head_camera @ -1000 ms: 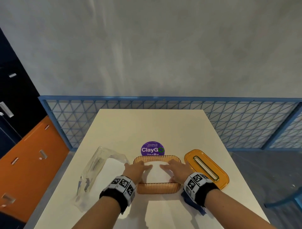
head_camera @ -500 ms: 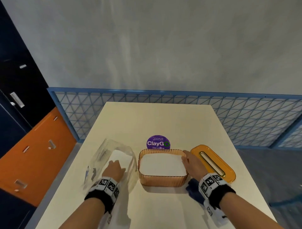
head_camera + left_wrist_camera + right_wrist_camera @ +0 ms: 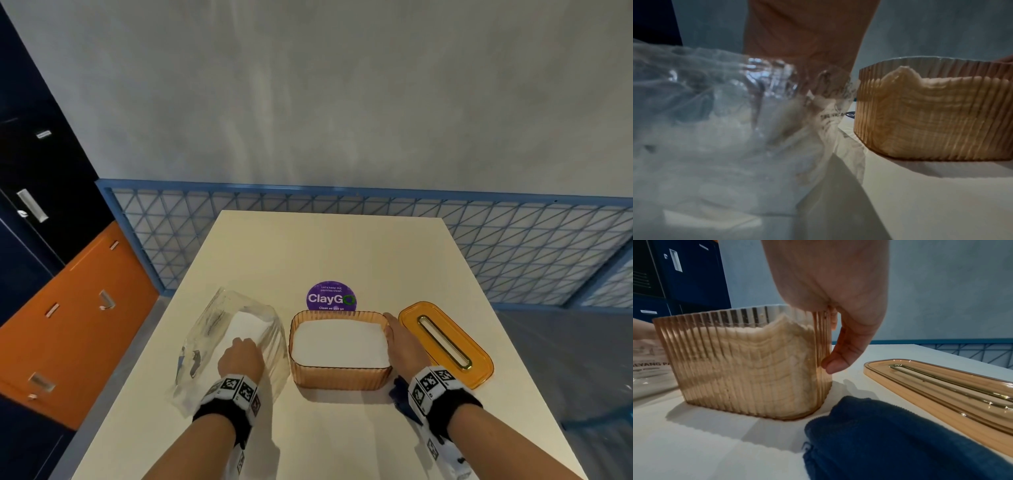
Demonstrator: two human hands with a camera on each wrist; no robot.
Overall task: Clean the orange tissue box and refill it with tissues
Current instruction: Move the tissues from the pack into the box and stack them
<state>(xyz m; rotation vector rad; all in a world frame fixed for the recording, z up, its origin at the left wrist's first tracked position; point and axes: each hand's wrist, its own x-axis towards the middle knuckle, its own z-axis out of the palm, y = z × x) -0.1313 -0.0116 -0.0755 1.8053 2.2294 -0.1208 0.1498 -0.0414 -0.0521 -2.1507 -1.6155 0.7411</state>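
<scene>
The orange ribbed tissue box stands open at the table's near middle, holding a white stack of tissues that ends a little below its rim. Its orange lid with a gold slot lies flat just to the right. My right hand holds the box's right end wall, one finger pointing down the outside. My left hand is on the clear plastic bag to the left of the box. Its fingers curl into the crumpled plastic, over white tissues still inside. Those fingertips are hidden.
A dark blue cloth lies under my right wrist, between box and lid. A purple ClayGo sticker is stuck on the table behind the box. A blue mesh railing runs behind the table, with orange and navy cabinets to the left.
Both hands left the tissues in the box. The left one went to the plastic bag and curled its fingers there. The right one moved to the box's right end.
</scene>
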